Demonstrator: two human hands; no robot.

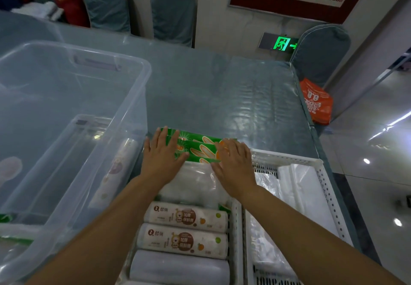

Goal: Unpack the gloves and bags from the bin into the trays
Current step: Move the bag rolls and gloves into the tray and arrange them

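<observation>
Green glove packs [198, 149] lie stacked at the far end of the left white tray [236, 218]. My left hand [161, 158] lies flat with straight fingers on their left end. My right hand [233, 164] presses flat on their right end. Nearer me in that tray are clear bag packs [193, 187] and rolls of bags [185, 217], [183, 241], [178, 267]. The right white tray [320, 173] holds clear plastic bags [295, 187]. The big clear bin [73, 116] stands at the left with a roll [115, 171] inside against its right wall.
The table [222, 89] has a glossy plastic cover. Its right edge drops to a tiled floor. An orange bag [315, 102] sits on a chair at the right. More covered chairs stand behind the table.
</observation>
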